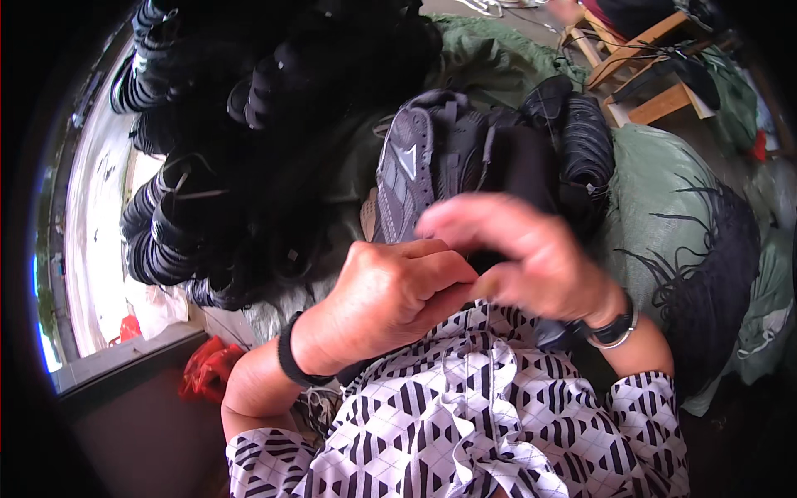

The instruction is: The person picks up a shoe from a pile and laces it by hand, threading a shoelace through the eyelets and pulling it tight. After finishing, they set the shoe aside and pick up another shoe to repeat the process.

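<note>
The dark grey shoe upper (415,170) stands tilted, its toe pointing up, lower end hidden behind both hands, close before the chest.

The right hand (531,257) is smeared by motion blur, so its fingers (448,217) cannot be told apart. Both hands cover the near end of the dark shoe upper (415,166); what the left hand (398,295) pinches is hidden, perhaps a lace. The black pile (249,124) sinks into shadow. The wooden frame (639,50) is cut off by the top edge.
</note>
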A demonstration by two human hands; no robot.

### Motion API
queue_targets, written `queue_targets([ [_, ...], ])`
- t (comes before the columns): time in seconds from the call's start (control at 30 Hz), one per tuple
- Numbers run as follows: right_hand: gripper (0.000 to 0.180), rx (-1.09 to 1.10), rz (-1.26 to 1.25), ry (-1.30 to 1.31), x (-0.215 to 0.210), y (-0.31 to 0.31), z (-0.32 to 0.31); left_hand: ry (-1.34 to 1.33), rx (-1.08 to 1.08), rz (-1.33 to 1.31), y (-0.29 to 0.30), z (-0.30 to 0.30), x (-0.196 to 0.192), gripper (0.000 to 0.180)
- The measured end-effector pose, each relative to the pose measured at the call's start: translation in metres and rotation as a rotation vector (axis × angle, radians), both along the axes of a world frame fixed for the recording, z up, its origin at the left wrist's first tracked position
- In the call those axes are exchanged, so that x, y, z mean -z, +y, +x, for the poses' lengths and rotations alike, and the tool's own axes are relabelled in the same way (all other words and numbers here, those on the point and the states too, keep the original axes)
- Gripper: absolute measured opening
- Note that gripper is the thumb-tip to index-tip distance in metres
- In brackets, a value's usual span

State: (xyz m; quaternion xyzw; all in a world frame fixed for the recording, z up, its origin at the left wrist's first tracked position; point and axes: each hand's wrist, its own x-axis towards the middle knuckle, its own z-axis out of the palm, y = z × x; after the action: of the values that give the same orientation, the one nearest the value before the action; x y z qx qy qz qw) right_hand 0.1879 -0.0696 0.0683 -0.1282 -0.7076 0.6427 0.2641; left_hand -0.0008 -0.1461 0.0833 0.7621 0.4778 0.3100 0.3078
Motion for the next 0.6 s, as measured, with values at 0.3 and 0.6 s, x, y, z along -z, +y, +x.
queue_targets([
  [0.3,0.018,-0.137,-0.083,-0.455,-0.005,0.01,0.042,-0.156,0.006,-0.109,0.003,0.006,0.03,0.014],
  [0.6,0.016,0.342,0.731,-0.309,-0.005,0.091,0.027,0.243,0.039,0.171,0.015,0.003,0.06,0.023],
])
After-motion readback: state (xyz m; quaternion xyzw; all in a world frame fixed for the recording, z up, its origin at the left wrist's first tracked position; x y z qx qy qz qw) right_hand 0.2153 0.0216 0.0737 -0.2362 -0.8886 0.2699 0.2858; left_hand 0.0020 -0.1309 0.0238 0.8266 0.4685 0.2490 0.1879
